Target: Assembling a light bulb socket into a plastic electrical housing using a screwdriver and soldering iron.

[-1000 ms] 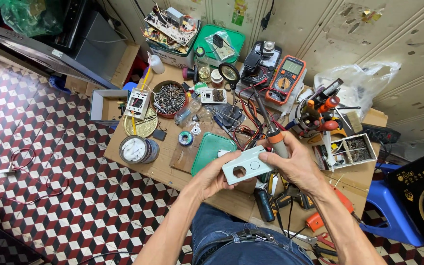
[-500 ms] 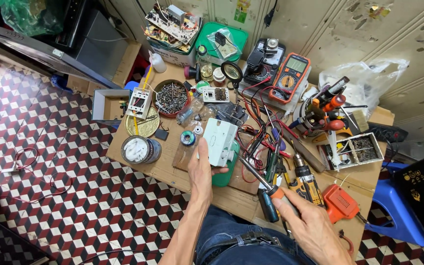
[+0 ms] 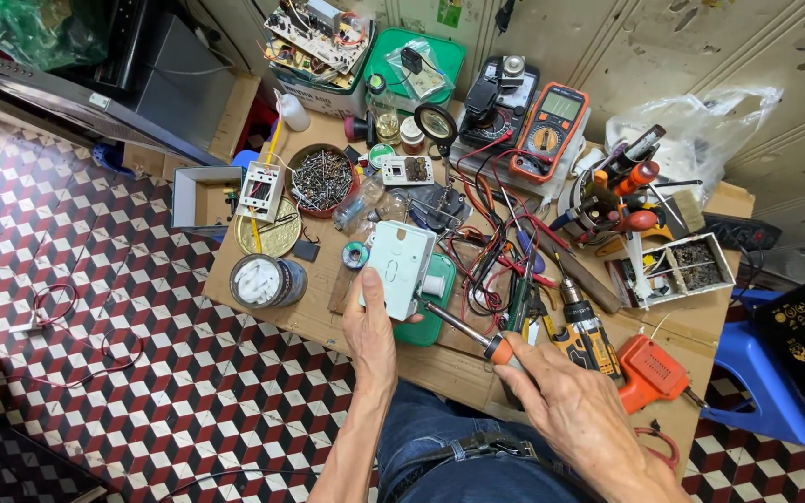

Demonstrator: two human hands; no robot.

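My left hand (image 3: 371, 328) grips a white rectangular plastic box (image 3: 399, 267) and holds it against a green tray (image 3: 435, 317) on the workbench. My right hand (image 3: 566, 405) is closed around the orange-and-black handle of a screwdriver (image 3: 477, 337) near the bench's front edge. The screwdriver's metal shaft points up and left, with its tip close to the box's lower right corner.
The cardboard-topped bench (image 3: 328, 317) is crowded: a bowl of screws (image 3: 321, 179), a round tin (image 3: 266, 281), an orange multimeter (image 3: 548, 133), tangled red and black leads (image 3: 486, 251), a cordless drill (image 3: 589, 337), an orange tool (image 3: 654, 371), a tool holder (image 3: 612, 196). A blue stool (image 3: 757, 373) stands right.
One second ago both hands held the white box near my lap. My left hand has carried it forward onto the green tray, and my right hand has let go and picked up the screwdriver.
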